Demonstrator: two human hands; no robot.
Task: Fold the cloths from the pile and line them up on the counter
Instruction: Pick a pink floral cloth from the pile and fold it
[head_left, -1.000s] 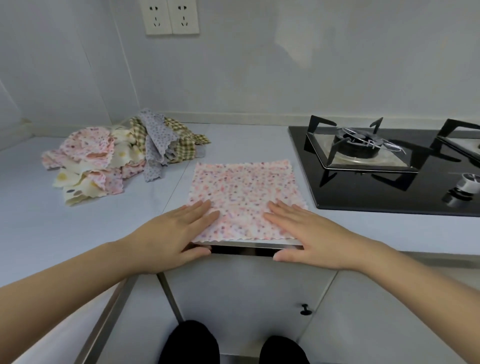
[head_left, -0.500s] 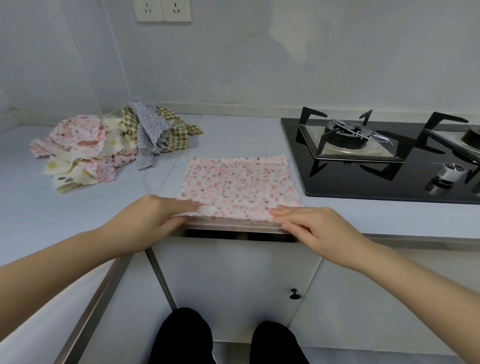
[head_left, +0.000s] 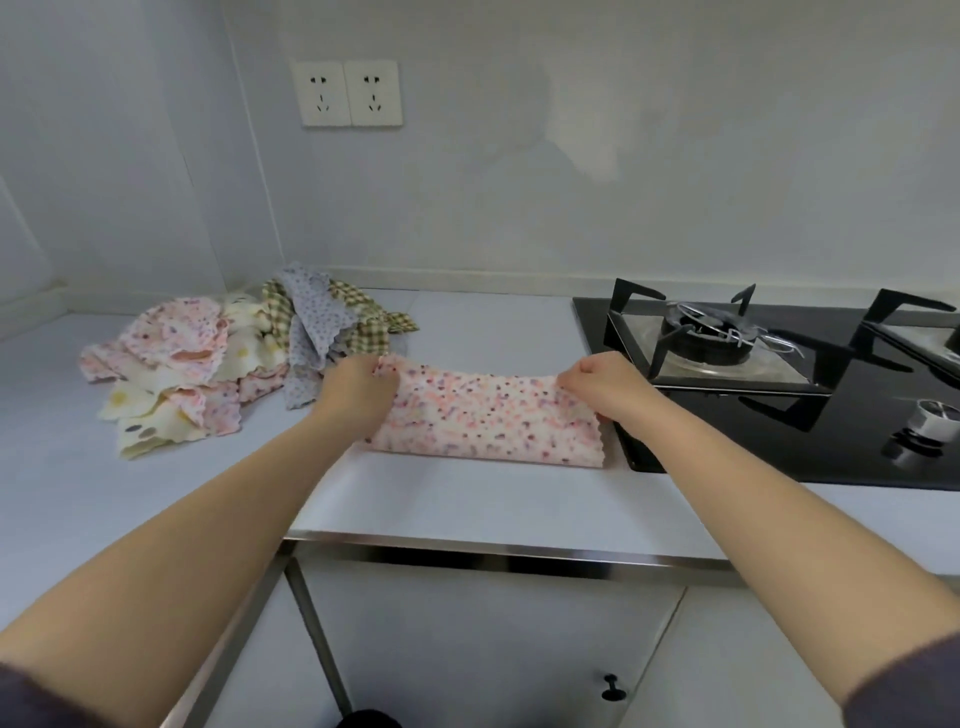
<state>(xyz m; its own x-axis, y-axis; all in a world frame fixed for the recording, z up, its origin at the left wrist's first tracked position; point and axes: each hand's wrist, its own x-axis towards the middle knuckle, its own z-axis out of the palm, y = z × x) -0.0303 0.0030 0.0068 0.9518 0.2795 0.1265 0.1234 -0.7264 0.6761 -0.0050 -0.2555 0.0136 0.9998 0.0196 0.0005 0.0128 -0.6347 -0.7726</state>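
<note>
A pink speckled cloth (head_left: 488, 421) lies on the white counter (head_left: 467, 509), folded over on itself into a long band. My left hand (head_left: 358, 389) pinches its far left corner, and my right hand (head_left: 608, 384) pinches its far right corner. Both hands hold the lifted edge over the far side of the cloth. A pile of unfolded cloths (head_left: 218, 358) in pink, cream, checked and grey prints sits to the left, close to my left hand.
A black gas hob (head_left: 779, 374) with metal pan supports begins right beside the cloth's right end. Its knob (head_left: 930, 421) is near the front. Two wall sockets (head_left: 348, 93) sit above. The steel counter edge (head_left: 493, 551) and cabinet doors lie below.
My hands gripped the near edge of the flat cloth and carried it away from me to the far edge, folding the cloth in half. The camera has tilted up.
</note>
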